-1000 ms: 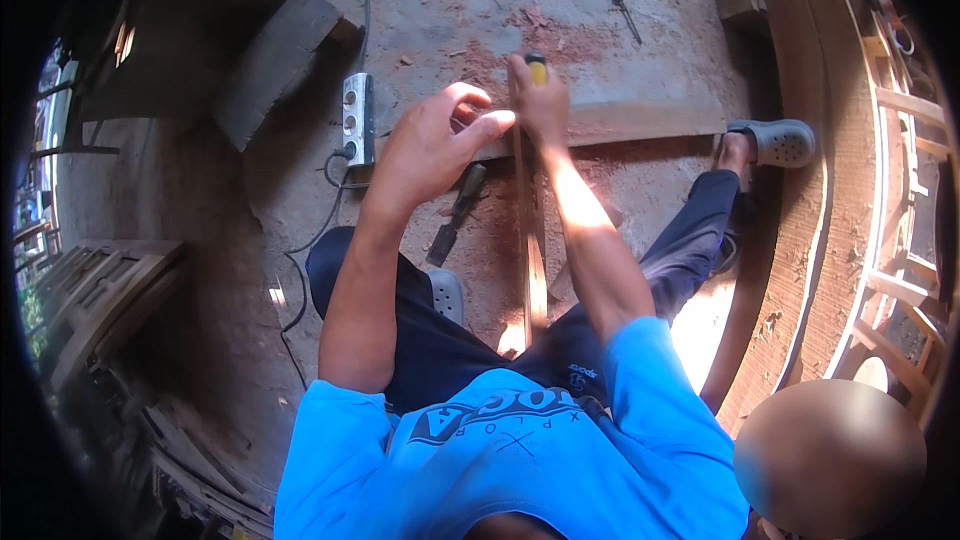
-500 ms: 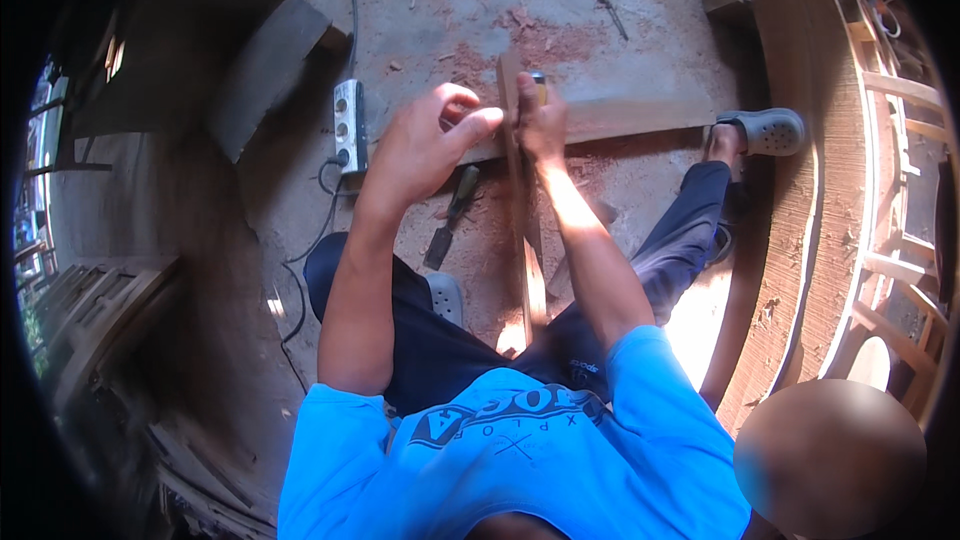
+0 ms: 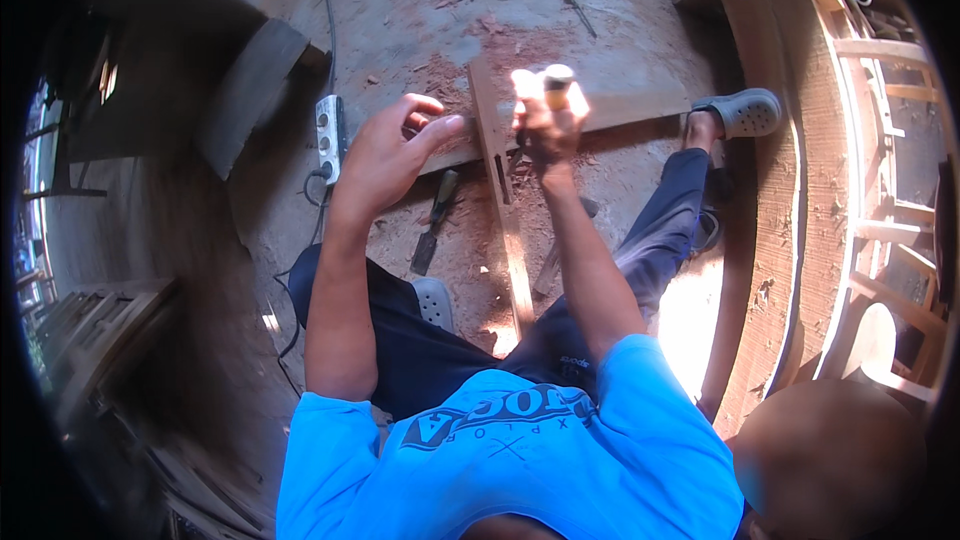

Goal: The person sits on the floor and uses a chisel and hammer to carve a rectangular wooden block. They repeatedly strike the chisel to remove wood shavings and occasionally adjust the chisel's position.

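A long narrow wooden bar (image 3: 488, 125) with a slot cut in it runs from between my legs out over a board (image 3: 625, 110) lying crosswise. My left hand (image 3: 390, 152) hovers just left of the bar, thumb and fingers apart, with nothing in it. Right of the bar, my right hand (image 3: 550, 130) is wrapped round a tool with a yellow handle (image 3: 557, 97) and a pale round end. Sunlight and motion wash out its fingers, and the tool's lower part is hidden. On the floor between left hand and bar lies a dark-handled chisel (image 3: 435, 225).
A yellow-handled screwdriver (image 3: 572, 2) lies beyond the reddish shavings (image 3: 500, 45). At left stands a power strip (image 3: 328, 135) with a cable. Thick planks (image 3: 790, 240) line the right side, beside wooden frames (image 3: 895, 230). A blurred round shape (image 3: 830, 460) is at lower right.
My right hand has come away from the bar to the right, tool still in it, and the bar's slot now shows. The left hand keeps its open pose. The whole view has shifted slightly.
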Motion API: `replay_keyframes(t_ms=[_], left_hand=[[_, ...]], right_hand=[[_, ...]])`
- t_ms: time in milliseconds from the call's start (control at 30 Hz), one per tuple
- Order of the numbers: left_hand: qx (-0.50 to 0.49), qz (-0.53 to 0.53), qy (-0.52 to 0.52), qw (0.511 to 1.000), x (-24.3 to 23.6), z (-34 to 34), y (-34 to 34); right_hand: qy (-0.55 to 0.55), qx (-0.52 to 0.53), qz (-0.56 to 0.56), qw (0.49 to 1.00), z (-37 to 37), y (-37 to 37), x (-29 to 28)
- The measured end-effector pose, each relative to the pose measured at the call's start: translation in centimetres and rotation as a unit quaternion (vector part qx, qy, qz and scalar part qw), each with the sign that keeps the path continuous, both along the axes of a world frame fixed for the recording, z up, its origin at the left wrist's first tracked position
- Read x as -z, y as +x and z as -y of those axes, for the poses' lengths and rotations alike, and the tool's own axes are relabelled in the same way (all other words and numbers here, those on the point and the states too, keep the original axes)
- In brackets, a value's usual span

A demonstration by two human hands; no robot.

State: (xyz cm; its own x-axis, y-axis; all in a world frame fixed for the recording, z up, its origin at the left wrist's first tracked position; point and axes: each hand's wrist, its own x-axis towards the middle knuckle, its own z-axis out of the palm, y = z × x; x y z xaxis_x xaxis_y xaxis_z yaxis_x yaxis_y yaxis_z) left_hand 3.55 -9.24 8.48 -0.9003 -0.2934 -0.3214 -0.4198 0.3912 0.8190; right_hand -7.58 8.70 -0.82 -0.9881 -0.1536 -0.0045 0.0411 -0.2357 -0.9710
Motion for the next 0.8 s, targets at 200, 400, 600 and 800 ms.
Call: replay_keyframes(t_ms=[200, 400, 600, 800], left_hand=[[0.018, -0.014, -0.024, 0.999, -0.1, -0.3, -0.2], [0.020, -0.005, -0.007, 1.000, -0.1, -0.3, -0.3], [0.039, -0.015, 0.019, 0.999, -0.8, -0.7, 0.2], [0.049, 0.003, 0.017, 0.999, -0.6, -0.7, 0.5]], right_hand=[[0.179, 0.001, -0.310, 0.934, 1.5, 0.6, 0.9], [0.057, -0.002, -0.195, 0.979, -0.7, 2.9, 0.4], [0.096, -0.046, -0.249, 0.963, 0.0, 3.0, 1.6], [0.143, -0.084, -0.024, 0.986, 2.9, -0.2, 4.8]])
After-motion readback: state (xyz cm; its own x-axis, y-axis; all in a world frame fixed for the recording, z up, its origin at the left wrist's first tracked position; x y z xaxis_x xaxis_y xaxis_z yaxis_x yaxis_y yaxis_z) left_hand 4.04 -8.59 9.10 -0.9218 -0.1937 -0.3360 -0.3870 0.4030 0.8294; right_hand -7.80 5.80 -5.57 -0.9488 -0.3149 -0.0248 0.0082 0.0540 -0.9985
